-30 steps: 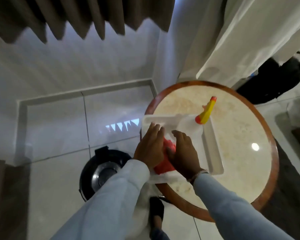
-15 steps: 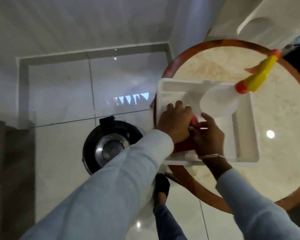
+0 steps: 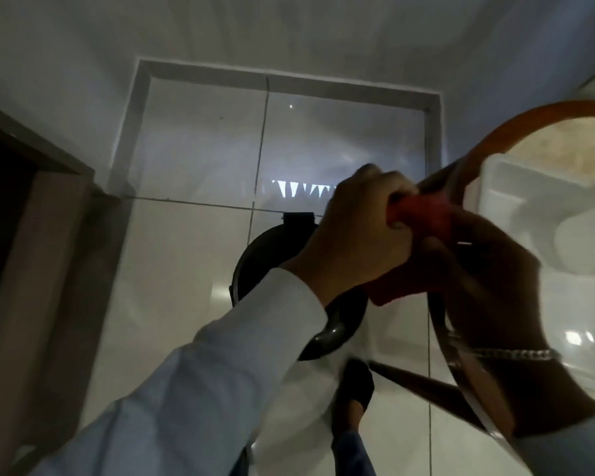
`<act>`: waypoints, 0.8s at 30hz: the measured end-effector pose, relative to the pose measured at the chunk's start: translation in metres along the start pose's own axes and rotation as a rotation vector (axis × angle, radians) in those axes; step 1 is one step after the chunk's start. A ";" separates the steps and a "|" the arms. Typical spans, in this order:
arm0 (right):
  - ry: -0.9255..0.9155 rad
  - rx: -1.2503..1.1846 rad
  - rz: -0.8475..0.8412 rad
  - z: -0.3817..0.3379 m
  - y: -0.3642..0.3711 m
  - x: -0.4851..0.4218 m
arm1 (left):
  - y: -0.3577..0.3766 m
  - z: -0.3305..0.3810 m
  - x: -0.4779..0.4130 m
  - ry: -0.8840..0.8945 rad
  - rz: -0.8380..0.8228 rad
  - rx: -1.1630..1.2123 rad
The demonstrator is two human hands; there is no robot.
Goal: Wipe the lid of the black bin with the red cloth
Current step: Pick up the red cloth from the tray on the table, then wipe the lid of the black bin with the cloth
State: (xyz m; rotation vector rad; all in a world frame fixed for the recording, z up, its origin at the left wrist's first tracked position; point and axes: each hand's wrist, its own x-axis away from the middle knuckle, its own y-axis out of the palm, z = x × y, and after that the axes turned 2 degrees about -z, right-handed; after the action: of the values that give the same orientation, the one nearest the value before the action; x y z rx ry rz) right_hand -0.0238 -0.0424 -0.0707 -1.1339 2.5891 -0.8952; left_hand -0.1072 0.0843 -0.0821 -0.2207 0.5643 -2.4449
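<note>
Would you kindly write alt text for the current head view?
Both hands, left hand and right hand, grip a red cloth above a black bin on the tiled floor. A white tray sits on the round table at right.

Pale blue ribbed sleeves (image 3: 227, 379), silver chain bracelet (image 3: 516, 354), black shoe (image 3: 354, 386).
</note>
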 end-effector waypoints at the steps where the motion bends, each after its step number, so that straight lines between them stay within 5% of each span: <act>1: 0.014 0.000 -0.038 0.004 0.021 -0.001 | -0.006 -0.020 0.005 -0.039 0.019 -0.005; 8: 0.267 -0.096 -0.109 0.071 0.148 -0.016 | 0.005 -0.162 0.025 -0.134 0.026 -0.039; 15: 0.329 0.081 -0.088 0.136 0.185 -0.009 | 0.000 -0.247 0.063 -0.098 0.153 0.031; 19: -0.093 0.271 0.126 0.140 0.189 -0.007 | -0.011 -0.284 0.101 -0.218 -0.163 -0.004; 24: -0.419 0.594 -0.318 0.151 0.234 -0.005 | 0.005 -0.308 0.114 -0.032 -0.391 -0.356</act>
State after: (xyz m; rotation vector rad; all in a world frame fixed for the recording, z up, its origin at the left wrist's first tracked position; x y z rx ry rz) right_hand -0.1051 0.0164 -0.3309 -1.3703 1.6755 -1.2209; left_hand -0.2840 0.1178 -0.3574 -0.5602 1.0240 -2.6871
